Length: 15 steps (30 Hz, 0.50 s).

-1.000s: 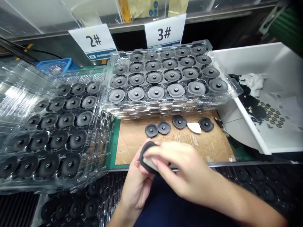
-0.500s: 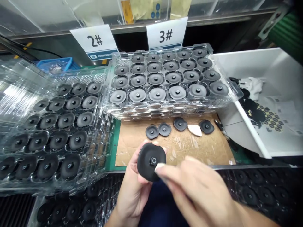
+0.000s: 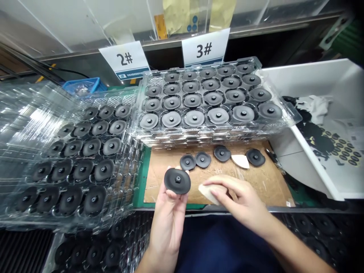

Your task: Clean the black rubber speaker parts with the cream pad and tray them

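- And here's the bench: a cardboard sheet [image 3: 159,185] across the centre, over a green surface [image 3: 138,195], presumably shielding it.
- Right on the lower centre, the black disc [image 3: 184,183], in the left hand [image 3: 168,223], which grips it by the rim, likely to leave face and central stud exposed.
- Just to its right, the right hand [image 3: 246,199] pinches a white pad [image 3: 209,192], tip towards the disc but apart from it, perhaps keeping that edge free.
- Beyond, four loose discs [image 3: 202,159] lie studs up, a white wedge [image 3: 241,161] between the right-hand two, all seemingly within easy reach.
- Upper centre, a clear tray [image 3: 182,132] seats discs in separate pockets, probably against rubbing; at right, a white bin [image 3: 315,168] holds black scraps [image 3: 324,145].
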Each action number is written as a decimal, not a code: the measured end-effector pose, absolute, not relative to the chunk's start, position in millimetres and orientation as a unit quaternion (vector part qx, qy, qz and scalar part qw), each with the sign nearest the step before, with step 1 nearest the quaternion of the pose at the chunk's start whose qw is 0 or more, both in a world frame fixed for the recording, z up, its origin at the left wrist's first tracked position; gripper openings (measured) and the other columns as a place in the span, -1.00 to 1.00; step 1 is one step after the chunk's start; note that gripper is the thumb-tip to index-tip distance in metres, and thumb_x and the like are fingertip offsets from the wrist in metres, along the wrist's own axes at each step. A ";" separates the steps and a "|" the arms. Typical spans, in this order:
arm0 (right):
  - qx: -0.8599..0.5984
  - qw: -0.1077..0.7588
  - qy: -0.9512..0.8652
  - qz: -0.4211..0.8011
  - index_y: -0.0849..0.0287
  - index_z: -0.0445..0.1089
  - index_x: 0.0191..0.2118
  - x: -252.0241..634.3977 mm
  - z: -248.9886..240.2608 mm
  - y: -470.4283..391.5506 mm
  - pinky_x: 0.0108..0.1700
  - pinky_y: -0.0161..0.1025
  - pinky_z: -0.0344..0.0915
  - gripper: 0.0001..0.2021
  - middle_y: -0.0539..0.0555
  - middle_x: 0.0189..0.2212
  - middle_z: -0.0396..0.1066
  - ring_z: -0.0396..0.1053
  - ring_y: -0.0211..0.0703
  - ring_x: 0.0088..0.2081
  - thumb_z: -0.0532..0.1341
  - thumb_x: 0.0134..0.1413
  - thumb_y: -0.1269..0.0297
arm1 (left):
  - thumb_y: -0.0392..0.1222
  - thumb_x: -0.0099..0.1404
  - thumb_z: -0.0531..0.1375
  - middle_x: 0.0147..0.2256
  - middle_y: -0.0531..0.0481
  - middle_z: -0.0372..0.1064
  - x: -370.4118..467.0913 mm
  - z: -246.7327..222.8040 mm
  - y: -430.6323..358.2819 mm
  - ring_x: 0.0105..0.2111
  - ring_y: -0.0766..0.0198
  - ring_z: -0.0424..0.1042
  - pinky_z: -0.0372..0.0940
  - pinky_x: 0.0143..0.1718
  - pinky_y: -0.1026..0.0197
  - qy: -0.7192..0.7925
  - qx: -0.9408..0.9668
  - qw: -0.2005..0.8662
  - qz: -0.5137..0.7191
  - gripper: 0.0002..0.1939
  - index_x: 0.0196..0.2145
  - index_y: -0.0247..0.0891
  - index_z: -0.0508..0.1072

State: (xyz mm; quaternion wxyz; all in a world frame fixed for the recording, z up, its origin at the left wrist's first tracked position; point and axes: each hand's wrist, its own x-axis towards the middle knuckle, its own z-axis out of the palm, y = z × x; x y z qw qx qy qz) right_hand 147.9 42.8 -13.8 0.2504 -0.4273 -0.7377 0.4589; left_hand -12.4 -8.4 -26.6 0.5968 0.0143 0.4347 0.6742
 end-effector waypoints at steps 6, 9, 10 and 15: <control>-0.521 0.221 -0.684 0.459 0.12 0.44 -0.21 167.3 -82.6 22.3 -0.18 -0.21 0.36 -0.79 0.06 -0.24 0.48 0.42 -0.10 -0.19 0.08 0.13 0.27 | -0.23 0.13 0.22 -0.02 -0.06 0.37 -9.8 -25.7 -8.8 -0.02 0.15 0.35 0.29 -0.03 0.20 0.420 0.019 0.614 0.668 -0.52 0.02 -0.03 0.32; -0.521 0.229 -0.683 0.459 0.09 0.43 -0.19 164.9 -72.4 21.9 -0.15 -0.20 0.35 -0.79 0.04 -0.21 0.48 0.41 -0.12 -0.16 0.08 0.14 0.29 | -0.22 0.11 0.23 -0.02 -0.07 0.37 -7.2 -24.4 -9.8 -0.01 0.13 0.33 0.28 -0.03 0.20 0.414 0.038 0.625 0.661 -0.50 0.03 -0.04 0.31; -0.520 0.245 -0.682 0.452 0.08 0.42 -0.16 162.0 -60.0 24.0 -0.13 -0.22 0.34 -0.79 0.03 -0.18 0.46 0.40 -0.13 -0.14 0.08 0.15 0.29 | -0.22 0.11 0.23 -0.03 -0.08 0.37 -6.2 -24.3 -10.1 0.00 0.13 0.32 0.28 -0.02 0.20 0.414 0.049 0.622 0.663 -0.50 0.03 -0.06 0.31; -0.410 0.353 -0.767 0.344 0.16 0.35 -0.06 134.4 10.6 29.7 -0.13 -0.24 0.29 -0.73 0.08 -0.22 0.46 0.38 -0.16 -0.19 0.09 0.11 0.44 | -0.31 0.12 0.22 -0.07 -0.07 0.41 0.0 -22.9 -9.7 -0.08 0.24 0.39 0.30 -0.07 0.30 0.432 0.096 0.583 0.681 -0.53 0.01 -0.11 0.32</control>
